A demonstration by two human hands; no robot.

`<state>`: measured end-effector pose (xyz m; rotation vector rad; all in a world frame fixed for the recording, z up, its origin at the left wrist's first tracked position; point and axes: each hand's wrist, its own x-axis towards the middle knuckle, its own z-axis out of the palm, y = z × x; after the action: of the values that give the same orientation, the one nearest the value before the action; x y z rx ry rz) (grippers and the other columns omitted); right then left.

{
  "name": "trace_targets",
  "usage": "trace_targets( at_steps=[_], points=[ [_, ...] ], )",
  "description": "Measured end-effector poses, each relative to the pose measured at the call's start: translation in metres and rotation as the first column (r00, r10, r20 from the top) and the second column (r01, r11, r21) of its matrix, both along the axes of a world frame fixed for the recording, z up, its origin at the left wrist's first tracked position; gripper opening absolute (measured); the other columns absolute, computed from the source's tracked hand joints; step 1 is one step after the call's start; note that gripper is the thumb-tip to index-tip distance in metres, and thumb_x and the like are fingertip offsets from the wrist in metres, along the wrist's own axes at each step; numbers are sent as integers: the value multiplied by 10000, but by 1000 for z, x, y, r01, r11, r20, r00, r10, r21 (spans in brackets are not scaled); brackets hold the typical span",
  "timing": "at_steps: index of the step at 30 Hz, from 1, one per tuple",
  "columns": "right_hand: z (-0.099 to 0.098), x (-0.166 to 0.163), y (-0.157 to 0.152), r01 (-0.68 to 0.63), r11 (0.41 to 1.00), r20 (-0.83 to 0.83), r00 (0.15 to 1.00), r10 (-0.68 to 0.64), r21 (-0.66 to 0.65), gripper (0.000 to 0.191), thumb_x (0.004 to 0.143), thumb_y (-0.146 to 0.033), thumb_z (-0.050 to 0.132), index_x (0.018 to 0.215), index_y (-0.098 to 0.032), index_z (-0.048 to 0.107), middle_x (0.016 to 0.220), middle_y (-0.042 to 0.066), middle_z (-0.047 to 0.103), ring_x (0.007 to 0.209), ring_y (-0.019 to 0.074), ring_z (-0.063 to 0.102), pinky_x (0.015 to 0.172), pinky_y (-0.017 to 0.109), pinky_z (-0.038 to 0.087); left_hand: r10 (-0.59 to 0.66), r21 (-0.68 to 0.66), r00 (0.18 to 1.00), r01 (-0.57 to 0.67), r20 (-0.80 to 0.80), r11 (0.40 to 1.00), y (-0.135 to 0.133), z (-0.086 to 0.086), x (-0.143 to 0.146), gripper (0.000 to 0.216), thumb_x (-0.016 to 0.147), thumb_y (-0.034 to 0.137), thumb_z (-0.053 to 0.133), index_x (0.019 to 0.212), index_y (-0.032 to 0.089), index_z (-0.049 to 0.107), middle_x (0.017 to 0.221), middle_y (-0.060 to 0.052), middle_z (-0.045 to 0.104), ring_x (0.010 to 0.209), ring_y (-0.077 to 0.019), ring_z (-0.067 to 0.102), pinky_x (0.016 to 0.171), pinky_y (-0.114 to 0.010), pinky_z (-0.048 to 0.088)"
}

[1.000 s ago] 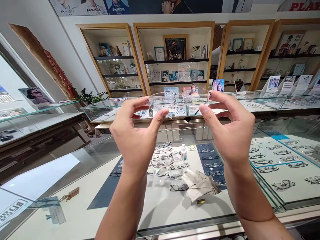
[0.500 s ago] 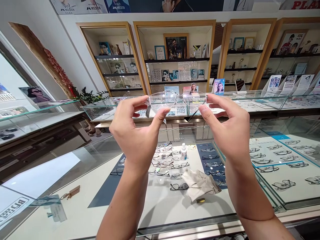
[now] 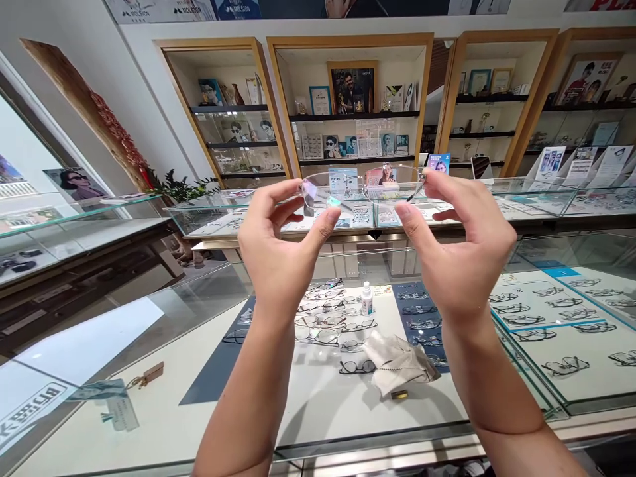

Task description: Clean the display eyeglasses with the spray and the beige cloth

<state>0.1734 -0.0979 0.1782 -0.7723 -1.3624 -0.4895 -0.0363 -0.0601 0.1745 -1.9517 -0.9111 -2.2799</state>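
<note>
A pair of thin-rimmed eyeglasses is raised above the glass counter, its lenses facing the far shelves. My left hand pinches the frame's left end between fingers and thumb. At the opposite end, my right hand grips the frame near the hinge, and a dark temple shows beside the thumb. Below the hands, a crumpled beige cloth lies on the counter, partly over a dark pair of glasses. Behind it stands a small white bottle.
Several rows of eyeglasses sit in the glass display counter. Tags on cords lie at the left. Farther off are another glass counter, a wooden shelf unit and a leafy plant.
Both hands have raised the eyeglasses slightly, and the lenses are angled differently, with a greenish reflection now in the left one. My hands also sit a little farther right.
</note>
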Motion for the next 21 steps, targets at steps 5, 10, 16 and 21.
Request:
trace_targets(
  at_steps=[5,10,16,21],
  points=[
    [1,-4,-3,-24,1000,-5,1000,24,-16,288,1052,-406,729,1324,-316,766,1315,92,796,1266,352,735,1051,596,675,-19,62,998,15,59,998,10,-1,3,636,776,684,967,1229,306,730,1306,-78,745,1328,-354,715,1070,-538,660],
    [0,-5,-4,-188,973,-79,981,179,-137,328,1027,-413,759,1348,-352,777,1419,88,762,1401,397,662,1103,639,634,-38,166,992,19,117,986,14,-1,6,589,788,626,983,1229,321,737,1299,-77,739,1318,-345,724,1073,-515,659],
    [-2,-1,16,-291,942,-149,952,268,-165,291,1070,-429,675,1313,-348,813,1324,62,815,1235,307,761,969,525,686,36,260,989,-73,145,963,8,-6,5,564,849,575,956,1311,328,748,1378,-53,730,1419,-399,656,1066,-608,639],
    [-3,4,30,-342,932,-205,927,314,-122,301,1096,-469,631,1251,-310,834,1238,74,837,1147,275,798,917,475,687,6,286,994,-37,106,957,6,-9,6,594,858,578,951,1355,341,728,1451,-35,711,1529,-424,560,1089,-659,629]
  ],
)
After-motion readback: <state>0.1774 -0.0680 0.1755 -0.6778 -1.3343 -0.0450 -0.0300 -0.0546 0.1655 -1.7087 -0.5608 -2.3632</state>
